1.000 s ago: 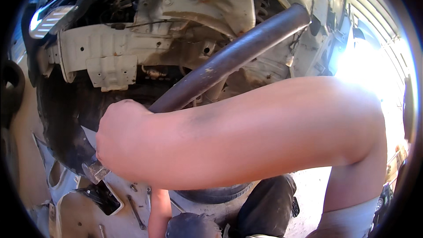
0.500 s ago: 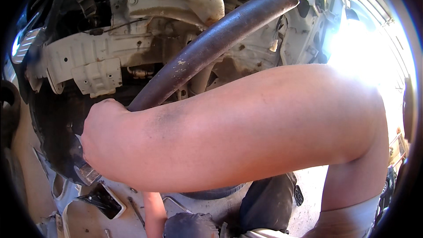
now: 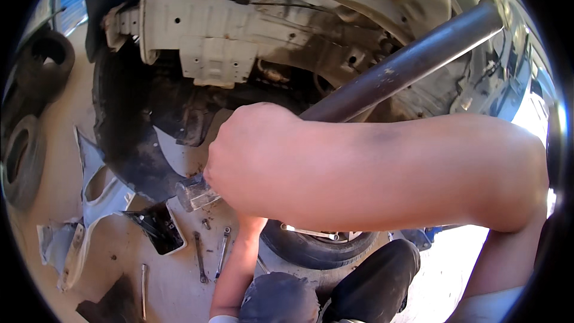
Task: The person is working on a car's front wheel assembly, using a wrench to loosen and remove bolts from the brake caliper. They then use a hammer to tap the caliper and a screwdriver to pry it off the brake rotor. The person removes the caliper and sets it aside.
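Note:
My right forearm crosses the middle from the right, and my right hand (image 3: 251,152) is closed, its back toward me and its fingers hidden. A long dark metal pipe (image 3: 412,63) slants down from the upper right and runs behind that wrist. In line with it, a worn grey block-like end (image 3: 196,192) sticks out below the fist, so the hand appears wrapped round the pipe's lower part. My left forearm (image 3: 236,269) rises from the lower edge; its hand is hidden behind the right one. Ahead is a stripped vehicle front with a pale metal frame (image 3: 161,24).
Below lies a wheel (image 3: 311,254). Wrenches (image 3: 222,251), a long thin bar (image 3: 143,290) and a black panel with a white rim (image 3: 161,227) are on the floor. Broken white bodywork (image 3: 98,194) and tyres (image 3: 24,161) are at left. My dark-clothed knee (image 3: 376,281) is near.
The view has swung left and down, so the vehicle appears shifted right and up. The pipe's upper end sits lower against the vehicle; my right hand keeps its grip.

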`<state>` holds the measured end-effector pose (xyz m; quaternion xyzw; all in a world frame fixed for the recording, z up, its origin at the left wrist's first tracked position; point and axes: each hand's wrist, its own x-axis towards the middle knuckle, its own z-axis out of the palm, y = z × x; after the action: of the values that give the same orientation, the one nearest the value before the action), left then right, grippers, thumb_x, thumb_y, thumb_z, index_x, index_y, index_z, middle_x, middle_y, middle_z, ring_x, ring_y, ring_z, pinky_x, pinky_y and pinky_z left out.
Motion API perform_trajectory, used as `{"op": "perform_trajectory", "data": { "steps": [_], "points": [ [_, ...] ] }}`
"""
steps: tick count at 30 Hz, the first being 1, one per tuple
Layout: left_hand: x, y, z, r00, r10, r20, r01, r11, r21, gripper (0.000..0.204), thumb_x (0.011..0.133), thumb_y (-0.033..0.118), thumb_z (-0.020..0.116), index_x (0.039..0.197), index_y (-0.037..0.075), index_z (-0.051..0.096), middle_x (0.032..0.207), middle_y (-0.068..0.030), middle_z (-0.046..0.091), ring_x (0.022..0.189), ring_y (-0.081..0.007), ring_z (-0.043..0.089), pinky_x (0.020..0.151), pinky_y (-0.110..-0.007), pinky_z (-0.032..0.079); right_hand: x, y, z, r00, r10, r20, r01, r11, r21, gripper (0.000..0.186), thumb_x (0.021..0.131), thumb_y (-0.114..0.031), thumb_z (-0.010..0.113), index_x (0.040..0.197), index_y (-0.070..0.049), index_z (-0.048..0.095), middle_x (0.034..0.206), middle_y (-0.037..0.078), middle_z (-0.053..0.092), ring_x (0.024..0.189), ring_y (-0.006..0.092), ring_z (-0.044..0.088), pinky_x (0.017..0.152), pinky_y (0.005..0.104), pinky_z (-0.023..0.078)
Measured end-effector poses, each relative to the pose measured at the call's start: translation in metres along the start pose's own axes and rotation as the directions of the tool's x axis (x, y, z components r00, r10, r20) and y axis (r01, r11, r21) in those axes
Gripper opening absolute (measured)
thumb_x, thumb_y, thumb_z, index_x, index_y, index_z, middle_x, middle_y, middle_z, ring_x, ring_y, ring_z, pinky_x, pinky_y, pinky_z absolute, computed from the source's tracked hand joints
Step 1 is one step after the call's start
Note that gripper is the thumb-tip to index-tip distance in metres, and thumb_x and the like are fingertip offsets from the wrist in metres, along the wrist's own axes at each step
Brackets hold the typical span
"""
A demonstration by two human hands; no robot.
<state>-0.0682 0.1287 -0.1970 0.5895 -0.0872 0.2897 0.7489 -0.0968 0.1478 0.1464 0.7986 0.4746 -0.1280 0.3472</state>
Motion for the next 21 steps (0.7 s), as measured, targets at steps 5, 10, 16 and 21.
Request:
{"op": "perform_trajectory", "data": {
  "steps": [5,10,16,21],
  "points": [
    [-0.002,-0.007,0.005,1.000,0.027,-0.014,-0.027,0.999,-0.020,0.027,0.087,0.020,0.069,0.104,0.000,0.062,0.100,-0.0108,0.065,0.092,-0.0248,0.061,0.082,-0.039,0.048,0.035,-0.005,-0.017,0.996,-0.018,-0.086,0.014,0.999,-0.050,0.019,0.072,-0.021,0.069,0.086,-0.008,0.070,0.081,0.007,0.070,0.078,0.0255,0.069,0.063,0.0372,0.056],
    [-0.001,-0.016,0.011,0.996,0.051,-0.067,-0.057,0.994,-0.089,0.029,0.087,0.022,0.069,0.105,0.000,0.063,0.100,-0.0118,0.065,0.093,-0.0264,0.061,0.082,-0.040,0.048,0.063,-0.004,-0.029,0.972,-0.085,-0.220,0.097,0.994,0.045,0.015,0.071,-0.019,0.069,0.080,-0.007,0.069,0.077,0.007,0.069,0.074,0.0265,0.069,0.059,0.0377,0.055],
    [-0.004,0.014,0.004,0.993,0.050,0.111,-0.064,0.990,0.128,0.026,0.079,0.002,0.072,0.103,0.000,0.061,0.101,-0.0119,0.065,0.093,-0.0246,0.061,0.081,-0.038,0.049,0.063,0.001,0.025,0.998,-0.008,0.067,0.011,0.998,-0.054,0.015,0.074,-0.019,0.067,0.084,-0.009,0.070,0.080,0.007,0.070,0.077,0.0260,0.069,0.061,0.0382,0.055],
    [-0.014,-0.057,0.010,0.991,-0.072,0.116,0.083,0.993,-0.089,0.025,0.083,0.011,0.071,0.101,-0.002,0.060,0.096,-0.0120,0.065,0.091,-0.0254,0.062,0.079,-0.039,0.048,0.060,-0.015,-0.008,0.999,-0.006,-0.050,-0.002,0.986,-0.168,0.015,0.075,-0.020,0.067,0.088,-0.012,0.071,0.081,0.006,0.071,0.076,0.0256,0.069,0.062,0.0376,0.056]
  ]
}}
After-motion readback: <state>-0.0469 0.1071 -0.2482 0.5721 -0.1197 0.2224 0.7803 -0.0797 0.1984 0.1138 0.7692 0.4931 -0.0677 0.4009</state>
